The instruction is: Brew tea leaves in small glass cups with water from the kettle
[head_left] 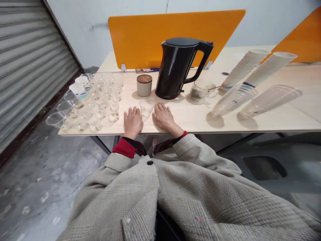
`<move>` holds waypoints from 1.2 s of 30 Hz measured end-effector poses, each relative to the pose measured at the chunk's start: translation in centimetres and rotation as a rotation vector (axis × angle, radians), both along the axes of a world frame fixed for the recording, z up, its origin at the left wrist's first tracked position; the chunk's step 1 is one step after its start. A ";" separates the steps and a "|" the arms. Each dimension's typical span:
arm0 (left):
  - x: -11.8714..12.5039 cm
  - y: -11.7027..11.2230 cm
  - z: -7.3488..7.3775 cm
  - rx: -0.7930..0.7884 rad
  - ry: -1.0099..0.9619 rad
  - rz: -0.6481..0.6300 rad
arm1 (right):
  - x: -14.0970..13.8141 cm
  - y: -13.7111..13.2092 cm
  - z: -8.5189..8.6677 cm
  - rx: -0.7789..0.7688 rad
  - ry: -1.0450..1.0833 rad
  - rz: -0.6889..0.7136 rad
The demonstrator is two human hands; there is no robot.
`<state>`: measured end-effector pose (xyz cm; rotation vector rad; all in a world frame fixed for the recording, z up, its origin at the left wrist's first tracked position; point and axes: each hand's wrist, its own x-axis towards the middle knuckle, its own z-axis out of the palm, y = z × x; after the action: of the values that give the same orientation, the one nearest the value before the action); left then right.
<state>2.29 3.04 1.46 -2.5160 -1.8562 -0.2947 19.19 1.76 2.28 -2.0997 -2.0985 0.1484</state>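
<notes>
My left hand (132, 122) lies flat on the table near its front edge, fingers stretched out and holding nothing. To its right my right hand (164, 117) also rests on the tabletop, palm down and open. Between the two hands stands a clear plastic cup (146, 107), upright, with a few dark specks in its bottom; whether either hand touches it I cannot tell. Behind the cup is a grey canister (144, 87) with a brown wooden lid. A black electric kettle (173, 72) stands just beyond my right hand.
Many clear cups (100, 97) crowd the table's left end, with two white paper cups (78, 90) among them. A ribbed glass cup (200, 90) holds dark bits. Stacks of clear cups (232, 102) and paper cups (247, 68) stand right. An orange divider (140, 40) rises behind.
</notes>
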 end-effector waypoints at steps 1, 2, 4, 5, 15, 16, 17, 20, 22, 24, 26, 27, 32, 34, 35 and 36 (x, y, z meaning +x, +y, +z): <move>0.0 0.0 0.0 0.001 -0.003 -0.001 | 0.0 0.0 0.0 -0.001 0.000 -0.001; 0.0 0.0 0.0 0.003 -0.006 -0.002 | 0.0 0.0 0.0 -0.002 0.001 -0.001; 0.0 0.0 -0.1 0.005 -0.008 -0.002 | 0.0 0.0 0.0 -0.001 0.000 -0.001; 0.0 0.0 -0.1 0.004 -0.008 -0.001 | 0.0 0.0 -0.1 0.002 -0.002 0.000; -0.1 0.2 -0.4 0.009 -0.010 -0.008 | 0.1 0.1 -0.3 0.019 0.011 0.002; -0.1 0.2 -0.4 0.012 -0.008 -0.008 | 0.0 0.1 -0.3 0.018 0.012 0.001; -0.1 0.1 -0.4 0.014 -0.007 -0.008 | 0.0 0.0 -0.3 0.016 0.013 0.000; -0.1 0.0 -0.2 0.016 -0.009 -0.009 | 0.0 0.0 -0.2 0.017 0.010 0.002; -0.1 -0.1 -0.1 0.015 -0.017 -0.008 | 0.0 0.0 -0.1 0.016 0.008 0.001; 0.0 -0.2 0.1 0.008 -0.024 -0.005 | 0.0 0.0 -0.1 0.015 0.010 0.000; 0.0 -0.2 0.2 0.002 -0.024 -0.003 | -0.1 -0.1 0.0 0.016 0.014 0.000; 0.0 -0.2 0.2 0.000 -0.022 -0.003 | -0.1 -0.1 0.0 0.017 0.015 0.001; -0.1 -0.1 0.0 0.002 -0.009 -0.009 | -0.1 -0.2 0.0 0.014 0.013 -0.003; -0.2 -0.1 -0.2 0.009 -0.012 -0.011 | -0.1 -0.2 0.0 0.012 0.014 -0.004; -0.2 -0.1 -0.2 0.014 -0.015 -0.011 | -0.1 -0.2 0.0 0.013 0.014 -0.004; -0.2 0.0 -0.3 0.017 -0.019 -0.010 | -0.1 -0.1 0.0 0.016 0.014 -0.003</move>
<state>2.13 2.99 1.20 -2.5212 -1.8392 -0.3341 19.08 1.61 2.28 -2.0868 -2.0819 0.1448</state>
